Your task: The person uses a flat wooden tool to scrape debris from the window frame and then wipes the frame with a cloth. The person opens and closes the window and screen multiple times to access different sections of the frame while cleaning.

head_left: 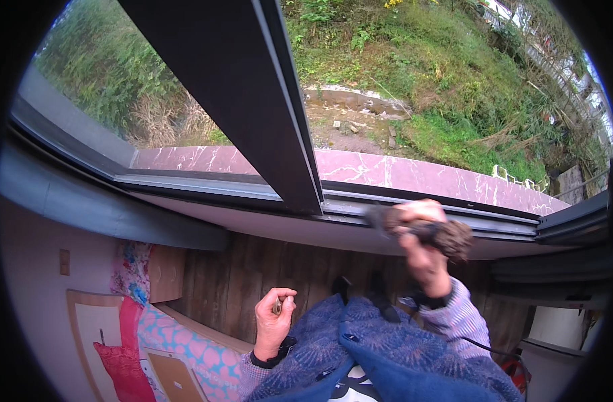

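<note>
My right hand (423, 251) is closed around a bunched brown cloth (455, 240), just above the sliding window's metal track (480, 224). A dark, blurred end sticks out on the hand's left side; motion hides what it is. Lower down and to the left, my left hand (271, 325) is curled with thumb and fingers together, in front of my blue patterned garment (400, 342). A small brownish thing (277, 306) shows between those fingers, too small to name.
A dark window frame (253, 100) stands left of the open part, with a pink marble ledge (413, 171) and a grassy slope outside. At lower left is a bed with a pink and blue cover (179, 348). Below lies a dark wooden floor (226, 275).
</note>
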The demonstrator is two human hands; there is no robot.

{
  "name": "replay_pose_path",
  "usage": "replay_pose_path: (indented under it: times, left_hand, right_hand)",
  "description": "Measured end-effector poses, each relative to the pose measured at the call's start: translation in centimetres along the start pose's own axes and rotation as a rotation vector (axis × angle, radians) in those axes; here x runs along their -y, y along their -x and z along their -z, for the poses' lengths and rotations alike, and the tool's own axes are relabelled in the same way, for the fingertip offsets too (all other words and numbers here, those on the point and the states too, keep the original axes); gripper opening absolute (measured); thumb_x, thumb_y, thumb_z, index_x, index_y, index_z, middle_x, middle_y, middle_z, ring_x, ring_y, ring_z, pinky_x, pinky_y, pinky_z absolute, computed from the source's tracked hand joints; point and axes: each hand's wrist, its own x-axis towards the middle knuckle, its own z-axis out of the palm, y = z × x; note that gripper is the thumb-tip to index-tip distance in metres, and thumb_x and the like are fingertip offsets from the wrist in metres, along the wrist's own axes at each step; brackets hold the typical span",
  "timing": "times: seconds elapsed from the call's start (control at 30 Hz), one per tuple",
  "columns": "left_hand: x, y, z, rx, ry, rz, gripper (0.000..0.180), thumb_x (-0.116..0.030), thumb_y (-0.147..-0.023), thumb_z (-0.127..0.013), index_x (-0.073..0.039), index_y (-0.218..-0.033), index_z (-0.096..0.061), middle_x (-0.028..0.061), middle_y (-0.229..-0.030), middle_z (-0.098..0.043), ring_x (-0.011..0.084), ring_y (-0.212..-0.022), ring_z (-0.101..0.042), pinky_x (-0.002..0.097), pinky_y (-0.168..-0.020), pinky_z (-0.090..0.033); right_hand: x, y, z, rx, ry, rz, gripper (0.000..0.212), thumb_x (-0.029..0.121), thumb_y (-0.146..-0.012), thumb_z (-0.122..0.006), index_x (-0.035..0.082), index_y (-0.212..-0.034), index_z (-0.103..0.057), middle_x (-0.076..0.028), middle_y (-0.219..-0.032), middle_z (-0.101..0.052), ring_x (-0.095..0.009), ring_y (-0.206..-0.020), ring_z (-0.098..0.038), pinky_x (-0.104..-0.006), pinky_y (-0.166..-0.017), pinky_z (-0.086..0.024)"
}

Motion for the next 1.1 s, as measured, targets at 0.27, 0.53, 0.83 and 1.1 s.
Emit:
replay_pose_path:
  times: [0.27, 0.53, 0.83, 1.1]
  left_hand:
    - [-0.6, -0.1, 0.0, 0.005, -0.045, -0.047, 0.007, -0.001, -0.093, -0.064, -0.001, -0.099, -0.069, 0.0011, -0.074, -0.062, 0.0068, -0.066, -0.057, 0.0235, -0.060, -0.045]
    - [-1.9, -1.6, -3.5, 0.142, -0.150, -0.146, 0.007, 0.001, -0.092, -0.062, 0.001, -0.095, -0.068, 0.0043, -0.074, -0.063, 0.0103, -0.066, -0.058, 0.0260, -0.062, -0.047]
    - [-3.2, -2.7, -9.6, 0.243, -0.063, -0.068, 0.004, -0.002, -0.094, -0.064, 0.000, -0.096, -0.067, -0.0026, -0.069, -0.056, 0.0041, -0.061, -0.049, 0.0214, -0.057, -0.039]
    - [-7.7, -2.9, -18.1, 0.451, -0.161, -0.174, 0.003, 0.001, -0.090, -0.064, 0.000, -0.091, -0.067, -0.0058, -0.060, -0.049, 0.0021, -0.055, -0.041, 0.0220, -0.051, -0.033]
  right_hand:
    - [4.4, -3.1, 1.7, 0.053, -0.050, 0.254, 0.022, 0.011, -0.089, -0.071, 0.006, -0.107, -0.060, -0.014, -0.108, -0.061, -0.023, -0.094, -0.065, -0.0391, -0.086, -0.055]
    - [-0.7, -1.7, -3.0, 0.151, -0.289, 0.004, 0.022, 0.009, -0.082, -0.077, 0.007, -0.101, -0.067, -0.009, -0.104, -0.069, -0.025, -0.101, -0.064, -0.0390, -0.092, -0.050]
    - [7.9, 0.2, 22.0, -0.265, 0.536, 0.041, 0.014, 0.003, -0.080, -0.069, 0.005, -0.093, -0.064, -0.013, -0.103, -0.067, -0.023, -0.097, -0.064, -0.0362, -0.089, -0.050]
    - [5.2, 0.8, 32.2, -0.346, 0.931, 0.083, 0.009, 0.003, -0.075, -0.072, 0.005, -0.080, -0.065, -0.009, -0.090, -0.067, -0.024, -0.088, -0.064, -0.0359, -0.083, -0.052]
